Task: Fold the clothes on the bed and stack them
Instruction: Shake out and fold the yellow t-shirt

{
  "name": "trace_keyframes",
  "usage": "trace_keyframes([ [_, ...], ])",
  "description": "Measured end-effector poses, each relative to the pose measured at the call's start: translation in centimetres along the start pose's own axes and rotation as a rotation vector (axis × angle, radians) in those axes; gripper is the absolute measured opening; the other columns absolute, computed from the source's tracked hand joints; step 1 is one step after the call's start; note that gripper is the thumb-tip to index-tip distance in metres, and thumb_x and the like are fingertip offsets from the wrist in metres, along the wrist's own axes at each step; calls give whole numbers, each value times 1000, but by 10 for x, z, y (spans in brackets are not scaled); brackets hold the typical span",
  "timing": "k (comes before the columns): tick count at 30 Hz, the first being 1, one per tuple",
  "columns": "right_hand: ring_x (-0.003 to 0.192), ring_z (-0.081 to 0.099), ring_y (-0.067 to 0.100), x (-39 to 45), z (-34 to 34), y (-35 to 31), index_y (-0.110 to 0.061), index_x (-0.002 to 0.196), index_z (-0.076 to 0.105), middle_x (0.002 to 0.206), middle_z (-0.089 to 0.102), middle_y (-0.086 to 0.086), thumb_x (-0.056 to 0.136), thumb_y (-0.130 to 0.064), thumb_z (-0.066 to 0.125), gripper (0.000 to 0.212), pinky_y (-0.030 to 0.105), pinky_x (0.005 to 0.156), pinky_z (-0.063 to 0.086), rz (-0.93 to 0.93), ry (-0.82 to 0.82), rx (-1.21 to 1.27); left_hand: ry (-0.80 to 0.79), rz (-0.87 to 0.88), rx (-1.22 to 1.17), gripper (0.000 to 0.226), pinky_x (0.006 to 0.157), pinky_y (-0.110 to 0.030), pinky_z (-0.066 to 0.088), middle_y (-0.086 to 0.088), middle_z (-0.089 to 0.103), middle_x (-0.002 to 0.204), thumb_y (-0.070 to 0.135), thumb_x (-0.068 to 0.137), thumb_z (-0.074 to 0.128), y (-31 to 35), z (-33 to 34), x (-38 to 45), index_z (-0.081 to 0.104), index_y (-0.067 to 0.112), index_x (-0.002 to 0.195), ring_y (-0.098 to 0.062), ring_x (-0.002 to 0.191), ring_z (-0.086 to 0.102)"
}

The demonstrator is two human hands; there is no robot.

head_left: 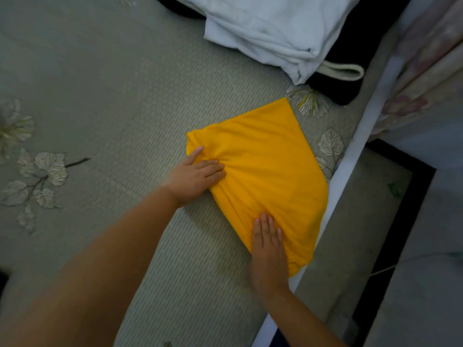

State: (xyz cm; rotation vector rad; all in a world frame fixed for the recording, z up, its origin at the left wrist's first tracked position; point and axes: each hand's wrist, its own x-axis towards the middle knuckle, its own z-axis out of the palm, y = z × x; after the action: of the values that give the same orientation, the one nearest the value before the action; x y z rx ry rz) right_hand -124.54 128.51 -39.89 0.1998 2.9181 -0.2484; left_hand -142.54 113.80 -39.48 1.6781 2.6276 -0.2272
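Grey-green woven bed cover [120, 91] with pale embroidered leaves fills the view. On it, near the right edge of the bed, lies a folded bright yellow-orange cloth garment [265, 169], its long axis running diagonally from upper left to lower right; no writing shows. The left hand [198, 176] and right hand [269, 246] press flat on it, fingers spread, grasping nothing. A crumpled white cloth [270, 28] lies beyond.
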Motion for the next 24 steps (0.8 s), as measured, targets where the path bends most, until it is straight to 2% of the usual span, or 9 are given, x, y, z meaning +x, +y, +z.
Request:
trace_keyframes([
  [2, 89, 69, 29, 6, -12, 14, 6, 96, 68, 101, 68, 21, 68, -5, 61, 31, 24, 95, 42, -34, -71, 39, 64, -24, -20, 34, 64, -53, 52, -2, 71, 69, 12, 72, 41, 5, -1, 1, 74, 13, 69, -16, 64, 69],
  [4, 110, 61, 26, 16, -31, 31, 14, 121, 49, 122, 55, 30, 70, 6, 68, 55, 23, 98, 39, -61, -267, 96, 142, -88, -32, 32, 64, -52, 53, -1, 65, 57, 10, 72, 41, 11, 0, -1, 71, 12, 60, -15, 54, 65],
  [6, 132, 36, 19, 22, -58, 52, -4, 145, 12, 150, 26, 14, 89, 0, 49, 67, 23, 100, 30, -108, -490, 103, 235, -159, -67, 31, 61, -53, 53, -4, 63, 56, 10, 72, 41, 25, -3, -11, 70, 10, 62, -16, 53, 64],
  [8, 130, 35, 21, 33, -84, 65, -18, 147, 8, 149, 27, 4, 92, -3, 42, 66, 25, 94, 31, -75, -562, 110, 319, -208, -147, 23, 60, -50, 54, -8, 64, 59, 9, 73, 42, 37, -8, -20, 65, 8, 75, -19, 55, 65],
  [12, 122, 44, 26, 55, -143, 78, -17, 144, 22, 140, 41, 9, 90, -4, 46, 60, 30, 90, 37, -144, -473, 81, 415, -266, -263, 15, 55, -31, 54, -15, 66, 65, 11, 73, 41, 33, -50, -17, 42, 8, 88, -24, 56, 65],
  [16, 123, 44, 24, 100, -196, 92, -16, 142, 30, 139, 44, 8, 91, -3, 44, 55, 27, 91, 35, -201, -347, 134, 451, -323, -258, 24, 52, -27, 52, -16, 68, 71, 10, 71, 40, -10, -101, 15, 57, 4, 88, -25, 57, 66],
  [18, 126, 43, 24, 133, -220, 97, -14, 140, 34, 141, 43, 9, 91, -3, 45, 52, 29, 97, 34, -234, -263, 180, 431, -350, -213, 33, 47, -24, 50, -14, 69, 69, 9, 68, 38, -38, -129, 38, 69, 2, 77, -24, 55, 66],
  [21, 121, 48, 26, 192, -255, 103, -14, 135, 44, 135, 50, 11, 90, -3, 47, 46, 29, 93, 37, -293, -167, 239, 406, -370, -126, 34, 41, -23, 48, -15, 69, 67, 9, 66, 38, -87, -167, 79, 71, 0, 69, -25, 51, 65],
  [24, 118, 51, 29, 252, -295, 107, -11, 131, 50, 130, 55, 15, 87, 1, 48, 46, 29, 92, 37, -313, -74, 283, 441, -401, -89, 31, 46, -28, 51, -18, 69, 70, 5, 67, 39, -141, -198, 123, 70, -2, 71, -28, 57, 67],
])
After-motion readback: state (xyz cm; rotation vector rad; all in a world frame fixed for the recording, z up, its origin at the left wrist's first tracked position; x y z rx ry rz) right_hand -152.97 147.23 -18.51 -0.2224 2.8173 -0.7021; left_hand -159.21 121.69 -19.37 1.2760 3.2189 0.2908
